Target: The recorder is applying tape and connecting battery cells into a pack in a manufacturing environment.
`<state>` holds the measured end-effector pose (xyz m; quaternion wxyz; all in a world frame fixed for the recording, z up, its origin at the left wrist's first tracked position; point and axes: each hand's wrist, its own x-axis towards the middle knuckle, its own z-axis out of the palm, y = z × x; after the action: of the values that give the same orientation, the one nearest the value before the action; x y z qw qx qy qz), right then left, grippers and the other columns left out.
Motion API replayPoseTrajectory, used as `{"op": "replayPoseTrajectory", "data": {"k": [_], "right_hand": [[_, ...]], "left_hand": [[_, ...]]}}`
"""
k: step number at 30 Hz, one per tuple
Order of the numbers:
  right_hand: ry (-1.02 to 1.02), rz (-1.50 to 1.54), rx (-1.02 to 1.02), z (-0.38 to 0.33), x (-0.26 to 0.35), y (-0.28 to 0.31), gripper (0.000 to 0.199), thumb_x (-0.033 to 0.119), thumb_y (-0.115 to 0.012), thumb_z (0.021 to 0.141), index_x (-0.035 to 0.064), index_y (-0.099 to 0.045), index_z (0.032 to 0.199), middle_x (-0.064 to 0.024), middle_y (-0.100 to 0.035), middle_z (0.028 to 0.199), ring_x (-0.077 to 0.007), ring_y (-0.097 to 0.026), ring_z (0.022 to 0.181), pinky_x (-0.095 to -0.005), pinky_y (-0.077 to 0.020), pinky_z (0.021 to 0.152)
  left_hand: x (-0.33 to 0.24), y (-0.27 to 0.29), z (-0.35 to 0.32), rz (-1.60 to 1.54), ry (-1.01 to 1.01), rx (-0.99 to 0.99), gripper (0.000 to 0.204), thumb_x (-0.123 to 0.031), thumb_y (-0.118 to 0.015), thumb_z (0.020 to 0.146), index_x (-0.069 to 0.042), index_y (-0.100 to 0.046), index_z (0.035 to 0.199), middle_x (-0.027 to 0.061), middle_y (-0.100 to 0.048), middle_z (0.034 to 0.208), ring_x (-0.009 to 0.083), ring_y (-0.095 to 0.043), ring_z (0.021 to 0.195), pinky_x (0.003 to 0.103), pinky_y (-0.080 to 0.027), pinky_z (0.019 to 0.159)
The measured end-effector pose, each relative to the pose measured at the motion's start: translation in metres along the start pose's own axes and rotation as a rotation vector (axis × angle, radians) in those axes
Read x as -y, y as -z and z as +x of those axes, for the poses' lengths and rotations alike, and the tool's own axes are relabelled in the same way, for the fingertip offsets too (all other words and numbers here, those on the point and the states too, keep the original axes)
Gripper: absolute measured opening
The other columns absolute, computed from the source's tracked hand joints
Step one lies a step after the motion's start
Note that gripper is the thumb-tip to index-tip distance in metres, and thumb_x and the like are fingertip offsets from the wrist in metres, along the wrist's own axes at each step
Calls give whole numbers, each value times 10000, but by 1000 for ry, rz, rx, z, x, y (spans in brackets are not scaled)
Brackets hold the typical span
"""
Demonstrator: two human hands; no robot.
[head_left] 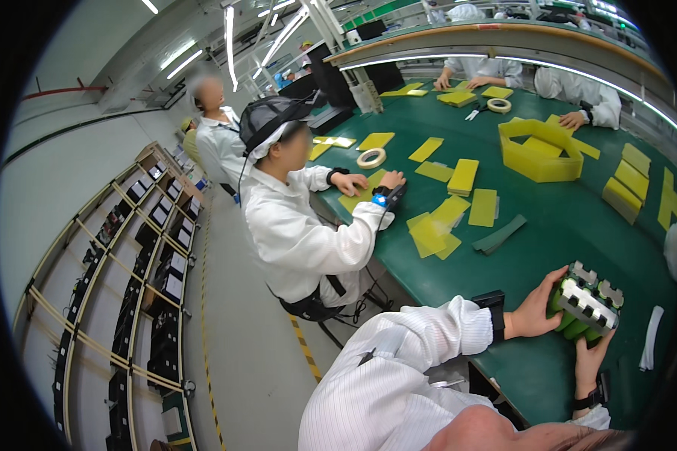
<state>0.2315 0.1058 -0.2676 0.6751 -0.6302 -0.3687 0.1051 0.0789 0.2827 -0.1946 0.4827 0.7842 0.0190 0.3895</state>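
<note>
Between my two hands is a battery pack (588, 304), a block of green cylindrical cells with silvery metal strips and dark slots across its upper face. It is held tilted over the green table. My left hand (535, 307) is closed on the pack's left side, fingers reaching along its far edge. From below, my right hand (593, 359) grips the near right corner; its fingertips are partly hidden by the pack. A white strip (651, 338) lies on the table to the right of the pack.
Yellow sheets (432, 229), dark green strips (499, 234) and a tape roll (371, 158) lie on the green table (451, 282). A yellow folded tray (541, 154) stands farther back. A co-worker (301, 210) works at the left; others sit across. Shelving (113, 301) lines the left wall.
</note>
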Motion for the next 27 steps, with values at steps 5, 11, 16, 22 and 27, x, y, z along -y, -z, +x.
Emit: {"op": "replayPoseTrajectory", "data": {"k": [5, 11, 16, 22, 27], "right_hand": [[19, -1, -17, -1, 40, -7, 834, -113, -558, 762, 55, -163, 1476, -157, -342, 1401, -245, -351, 1293, -350, -280, 1077], [14, -79, -20, -4, 49, -8, 832, -117, -561, 747, 32, -168, 1466, -173, -349, 1390, -262, -349, 1300, -366, -269, 1086], [73, -242, -45, -3, 62, -12, 850, -105, -549, 731, 27, -154, 1472, -194, -324, 1401, -280, -333, 1315, -382, -253, 1097], [87, -270, -62, -1, 65, -14, 863, -104, -530, 717, 10, -131, 1473, -206, -282, 1431, -308, -304, 1342, -401, -217, 1121], [183, -366, -72, 2, 72, -14, 837, -71, -578, 744, -22, -154, 1464, -212, -283, 1433, -299, -296, 1343, -399, -218, 1120]], "left_hand": [[2, -1, -2, -62, 31, 28, 845, -14, -633, 726, 2, -186, 1443, 194, -400, 1362, 305, -402, 1312, 381, -313, 1096], [2, 1, -3, -73, 65, 41, 829, -18, -645, 738, 7, -199, 1437, 191, -402, 1360, 300, -406, 1311, 375, -316, 1093], [-6, 4, 1, -124, 81, 59, 849, -14, -642, 731, -9, -194, 1452, 196, -401, 1372, 302, -414, 1309, 376, -328, 1084], [-8, 6, 2, -99, 38, 54, 874, -7, -631, 730, -25, -165, 1470, 208, -400, 1379, 323, -413, 1309, 381, -330, 1081], [-9, 6, 2, -119, 63, 65, 875, -3, -626, 734, -24, -154, 1471, 212, -389, 1391, 328, -405, 1314, 384, -327, 1084]]}}
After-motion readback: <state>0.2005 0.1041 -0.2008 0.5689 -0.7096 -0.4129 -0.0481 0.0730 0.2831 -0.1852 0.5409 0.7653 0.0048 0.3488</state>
